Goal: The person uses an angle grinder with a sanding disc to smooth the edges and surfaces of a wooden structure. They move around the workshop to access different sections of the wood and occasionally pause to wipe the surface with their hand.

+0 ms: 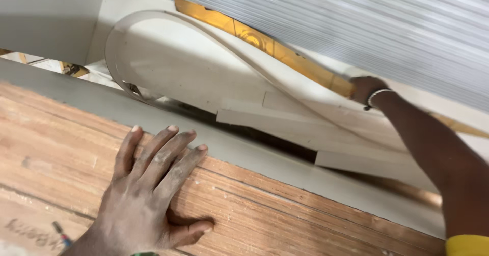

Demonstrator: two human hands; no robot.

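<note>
Your left hand (147, 195) lies flat, fingers spread, on plywood board (265, 215). Right hand (365, 89) at far end of looped edge strip (153, 19); finger state can't tell. Strip still loose, not fixed.

There is a single view, worn on the person's head, looking steeply down and forward from close over the plywood board (285, 210). It faces across the board's far grey edge toward the pale curved strip (153, 19) and ribbed panel (356, 16) beyond.
</note>
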